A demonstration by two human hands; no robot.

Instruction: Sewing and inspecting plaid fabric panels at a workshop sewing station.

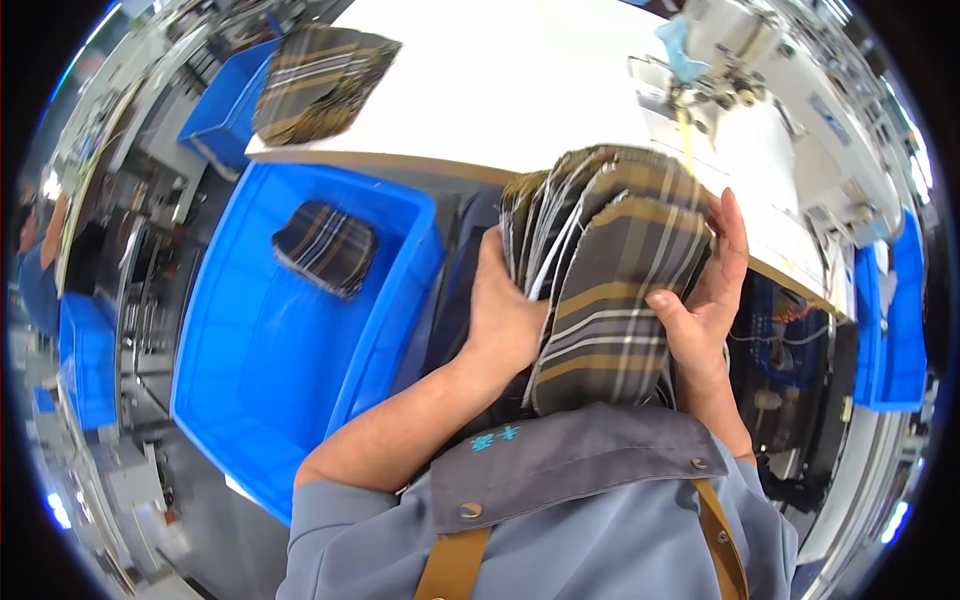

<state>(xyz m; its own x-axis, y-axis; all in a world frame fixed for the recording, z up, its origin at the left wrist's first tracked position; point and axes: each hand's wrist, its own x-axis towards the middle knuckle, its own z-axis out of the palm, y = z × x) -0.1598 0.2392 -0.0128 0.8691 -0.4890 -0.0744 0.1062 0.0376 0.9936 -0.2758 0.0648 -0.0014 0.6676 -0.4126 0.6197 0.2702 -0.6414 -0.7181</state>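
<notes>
My left hand (505, 320) and my right hand (705, 300) grip a thick stack of plaid fabric pieces (615, 280) from either side, held upright against my front at the table's edge. The pieces are grey, olive and white, with frayed edges fanned out at the top left. My right thumb lies on the front piece. My left fingers are partly hidden behind the stack. Another plaid pile (320, 85) lies on the white table (500, 70). A dark plaid bundle (322, 250) sits inside a large blue bin (260, 340) to my left.
A sewing machine (820, 120) with metal fittings stands at the table's right. More blue bins (215, 105) are at the back left, far left (88, 360) and far right (895, 310). A person in blue (40, 275) works at the far left.
</notes>
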